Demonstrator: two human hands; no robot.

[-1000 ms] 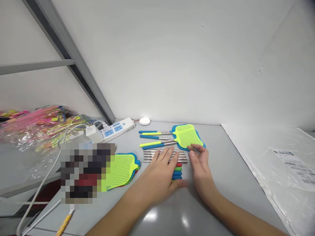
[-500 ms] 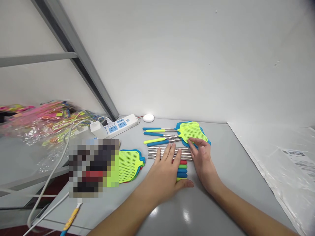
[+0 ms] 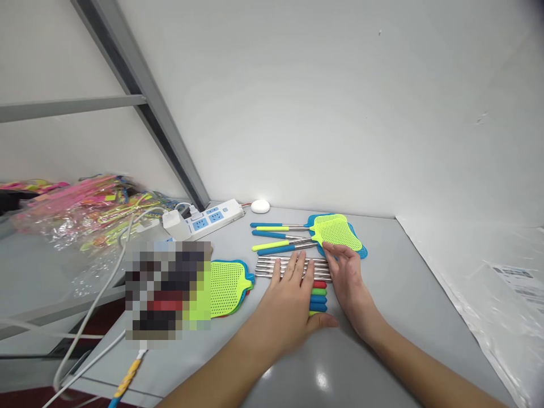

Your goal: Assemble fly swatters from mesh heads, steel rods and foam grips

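My left hand (image 3: 285, 309) lies palm down with fingers spread. It covers part of a row of metal rods (image 3: 264, 266) and a row of coloured foam handles (image 3: 318, 298) in red, green, blue and yellow-green. Beside the right ends of the rods stands my right hand (image 3: 351, 283), fingers loosely bent and apart, nothing held; its fingertips are close to the rod ends. Just beyond both hands are several fly swatters (image 3: 334, 231) with blue and yellow-green mesh heads, their handles pointing left. To the left lies a stack of loose swatter heads (image 3: 229, 286), yellow-green on top.
A white power strip (image 3: 221, 214) with plugs and cables sits at the back left, near a white oval device (image 3: 260, 206). A pixelated patch hides something beside the swatter heads. Bagged colourful items (image 3: 85, 207) lie far left; plastic sheeting (image 3: 476, 283) covers the right.
The whole view has shifted slightly, so everything appears a little further right. Both hands keep nearly the same place over and beside the rods and handles.
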